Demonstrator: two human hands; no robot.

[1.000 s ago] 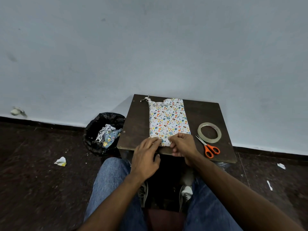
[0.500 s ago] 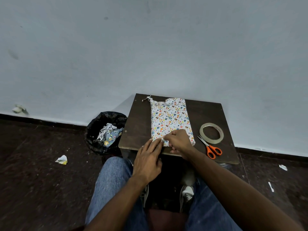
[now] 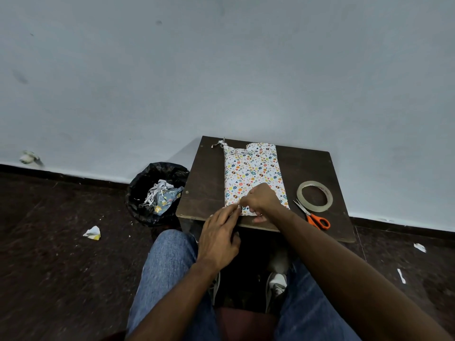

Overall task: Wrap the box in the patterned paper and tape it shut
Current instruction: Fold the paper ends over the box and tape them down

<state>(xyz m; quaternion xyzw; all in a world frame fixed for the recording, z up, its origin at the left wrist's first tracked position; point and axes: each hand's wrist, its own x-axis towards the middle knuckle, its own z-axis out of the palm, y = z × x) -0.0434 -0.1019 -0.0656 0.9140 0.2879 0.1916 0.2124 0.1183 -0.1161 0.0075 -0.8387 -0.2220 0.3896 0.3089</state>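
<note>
The box in white patterned paper (image 3: 251, 173) lies lengthwise on a small dark wooden table (image 3: 204, 188), its far end ragged and loosely folded. My right hand (image 3: 261, 200) sits on the near end, fingers curled and pinching the paper flap at the near left corner. My left hand (image 3: 219, 232) reaches from below, fingers straight, their tips touching the same corner at the table's front edge. A roll of clear tape (image 3: 314, 196) lies to the right of the box, with orange-handled scissors (image 3: 316, 219) just in front of it.
A black-lined bin (image 3: 152, 193) with paper scraps stands on the floor left of the table. Crumpled paper bits (image 3: 92, 233) lie on the dark floor on both sides. A pale wall rises behind. My knees in jeans are below the table edge.
My right hand has slid left along the near end of the box toward its left corner. My left fingertips have closed in to meet it there. The box has not shifted.
</note>
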